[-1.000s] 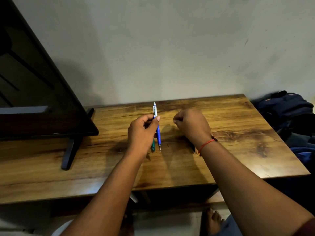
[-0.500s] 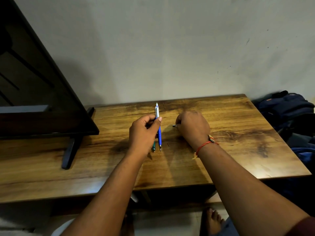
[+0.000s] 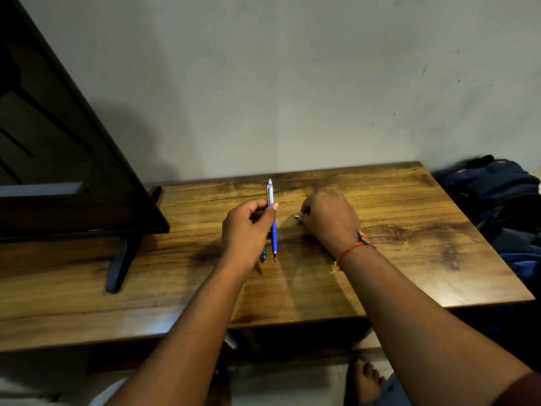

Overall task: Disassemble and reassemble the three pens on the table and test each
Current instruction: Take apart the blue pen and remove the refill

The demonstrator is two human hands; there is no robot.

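My left hand point(image 3: 248, 232) grips a blue pen point(image 3: 273, 230) with a silver upper half, held upright with its tip pointing toward me just above the wooden table point(image 3: 409, 273). A green pen point(image 3: 263, 253) lies on the table partly hidden under that hand. My right hand point(image 3: 330, 218) rests fist-down on the table to the right, closed over a third pen whose silver tip point(image 3: 298, 217) pokes out on the left side. The rest of that pen is hidden by the hand.
A dark flat screen point(image 3: 58, 171) on black feet point(image 3: 117, 268) stands at the table's left. A dark blue backpack point(image 3: 494, 189) and blue cloth lie off the right edge. A grey wall rises behind. My bare foot point(image 3: 366, 379) is below.
My right hand has lowered onto the table and closed over the third pen; its silver tip now shows at the fingers. The left hand with the blue pen has barely moved.
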